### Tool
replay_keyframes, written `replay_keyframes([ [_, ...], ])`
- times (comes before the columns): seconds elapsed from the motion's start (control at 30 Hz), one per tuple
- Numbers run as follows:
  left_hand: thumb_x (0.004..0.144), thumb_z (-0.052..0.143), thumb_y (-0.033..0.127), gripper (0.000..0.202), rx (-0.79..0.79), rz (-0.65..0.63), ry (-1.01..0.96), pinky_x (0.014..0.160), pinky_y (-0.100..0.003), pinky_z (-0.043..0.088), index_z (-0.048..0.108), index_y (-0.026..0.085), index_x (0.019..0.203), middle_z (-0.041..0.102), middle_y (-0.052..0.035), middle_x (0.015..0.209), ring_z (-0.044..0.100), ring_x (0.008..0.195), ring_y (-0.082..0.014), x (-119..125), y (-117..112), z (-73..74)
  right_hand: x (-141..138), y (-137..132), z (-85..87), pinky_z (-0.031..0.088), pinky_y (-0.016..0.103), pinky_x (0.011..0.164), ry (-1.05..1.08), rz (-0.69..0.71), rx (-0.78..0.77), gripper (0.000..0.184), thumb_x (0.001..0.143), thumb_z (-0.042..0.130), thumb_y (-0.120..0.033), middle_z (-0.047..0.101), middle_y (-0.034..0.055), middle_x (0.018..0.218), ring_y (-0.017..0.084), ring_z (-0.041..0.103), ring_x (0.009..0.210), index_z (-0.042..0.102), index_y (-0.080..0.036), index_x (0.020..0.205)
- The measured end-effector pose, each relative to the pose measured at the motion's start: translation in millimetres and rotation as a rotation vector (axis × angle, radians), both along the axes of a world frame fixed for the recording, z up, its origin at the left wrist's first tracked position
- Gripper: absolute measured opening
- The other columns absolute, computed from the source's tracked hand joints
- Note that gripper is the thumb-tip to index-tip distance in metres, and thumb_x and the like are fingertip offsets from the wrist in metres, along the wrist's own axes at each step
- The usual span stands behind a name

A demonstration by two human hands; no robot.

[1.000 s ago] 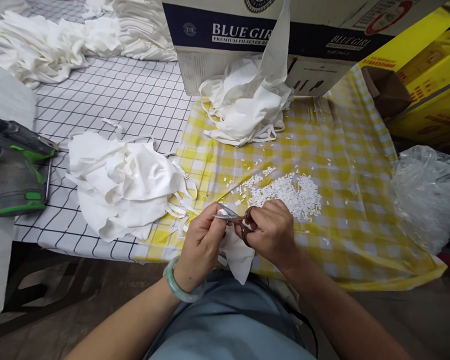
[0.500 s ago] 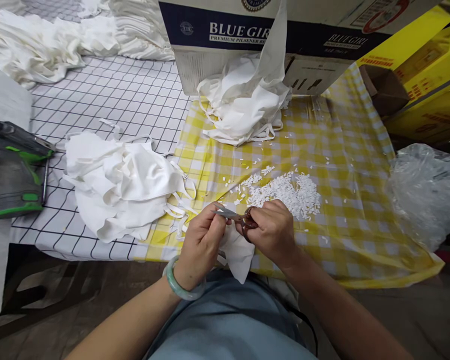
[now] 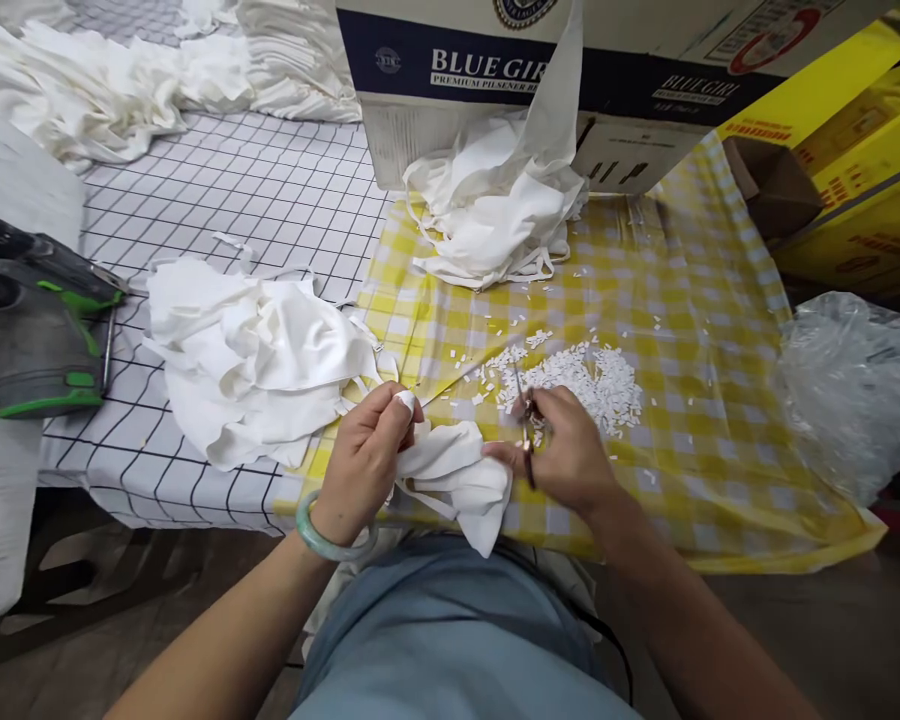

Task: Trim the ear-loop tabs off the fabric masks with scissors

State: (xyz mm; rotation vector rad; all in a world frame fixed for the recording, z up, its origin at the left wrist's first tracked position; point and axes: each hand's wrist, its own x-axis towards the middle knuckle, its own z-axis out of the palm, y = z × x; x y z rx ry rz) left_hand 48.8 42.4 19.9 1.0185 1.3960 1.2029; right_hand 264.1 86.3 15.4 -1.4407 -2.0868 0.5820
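Observation:
My left hand (image 3: 367, 450) is closed on a white strappy cloth piece (image 3: 469, 485), whose end shows as a small white bit between thumb and finger. The cloth hangs over the table's front edge. My right hand (image 3: 570, 455) is wrapped round a pair of scissors (image 3: 527, 440), blades pointing away from me. The right thumb reaches to the cloth's right side; whether it pinches the cloth I cannot tell. Beyond the scissors lies a heap of small white snippets (image 3: 596, 385). To the left is a loose pile of similar white strappy pieces (image 3: 247, 365).
Another white pile (image 3: 499, 215) leans against a tall printed carton (image 3: 397, 120). More white cloth (image 3: 120, 95) lies at the back left. A grey-green tool (image 3: 52, 340) stands at the left edge. Crumpled clear plastic (image 3: 855, 390) and yellow boxes (image 3: 862, 170) are at the right.
The scissors have come away from my left fingers, moving right and turning to point forward. My left hand has shifted left, and the white cloth is spread between both hands.

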Motion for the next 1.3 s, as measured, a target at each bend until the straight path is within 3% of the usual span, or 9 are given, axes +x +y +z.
replay_keyframes([
  [0.1, 0.098, 0.046, 0.035, 0.032, -0.011, -0.066, -0.048, 0.053, -0.025, 0.027, 0.053, 0.019, 0.072, 0.04, 0.0042, 0.059, 0.033, 0.055, -0.0101, 6, -3, 5.5, -19, -8, 6.0, 0.04, 0.033, 0.066, -0.063, 0.115, 0.179, 0.04, 0.074, 0.07, -0.057, 0.058, 0.004, 0.073, 0.021, 0.05, 0.071, 0.05, -0.021, 0.077],
  [0.23, 0.098, 0.047, 0.037, 0.033, -0.02, -0.1, -0.078, 0.059, -0.025, 0.033, 0.053, 0.018, 0.072, 0.046, 0.0027, 0.064, 0.039, 0.06, -0.0106, 16, -7, 10.9, -36, -14, 6.8, 0.035, 0.032, 0.063, -0.108, 0.131, 0.322, 0.03, 0.077, 0.068, -0.039, 0.056, 0.0011, 0.063, 0.018, 0.047, 0.066, 0.044, -0.023, 0.067],
  [0.33, 0.098, 0.047, 0.039, 0.034, -0.02, -0.112, -0.067, 0.062, -0.025, 0.035, 0.053, 0.018, 0.071, 0.049, 0.0017, 0.067, 0.042, 0.063, -0.0114, 17, -8, 12.4, -38, -16, 5.0, 0.033, 0.032, 0.061, -0.107, 0.12, 0.38, 0.033, 0.077, 0.068, -0.037, 0.054, -0.0009, 0.056, 0.017, 0.045, 0.062, 0.042, -0.023, 0.062],
  [0.47, 0.098, 0.046, 0.04, 0.034, -0.002, -0.104, -0.056, 0.055, -0.024, 0.03, 0.052, 0.019, 0.072, 0.042, 0.0034, 0.064, 0.034, 0.059, -0.0111, 17, -9, 13.0, -37, -16, 3.8, 0.03, 0.031, 0.059, -0.125, 0.072, 0.414, 0.035, 0.077, 0.068, -0.033, 0.052, -0.002, 0.052, 0.015, 0.043, 0.058, 0.041, -0.022, 0.056],
  [0.77, 0.098, 0.045, 0.036, 0.032, 0.041, -0.086, -0.067, 0.056, -0.024, 0.03, 0.05, 0.019, 0.072, 0.041, 0.0035, 0.065, 0.033, 0.06, -0.0114, 23, -8, 9.9, -38, -17, -0.9, 0.03, 0.03, 0.058, -0.151, 0.044, 0.474, 0.025, 0.072, 0.058, -0.02, 0.051, -0.002, 0.048, 0.014, 0.042, 0.053, 0.044, -0.022, 0.052],
  [1.3, 0.097, 0.045, 0.03, 0.029, -0.003, -0.051, -0.008, 0.056, -0.024, 0.033, 0.053, 0.02, 0.072, 0.045, 0.003, 0.065, 0.038, 0.06, -0.0116, 25, -4, 5.2, -33, -14, -5.8, 0.029, 0.031, 0.057, -0.222, 0.036, 0.455, 0.028, 0.075, 0.062, -0.023, 0.051, -0.0013, 0.046, 0.015, 0.044, 0.051, 0.048, -0.023, 0.051],
])
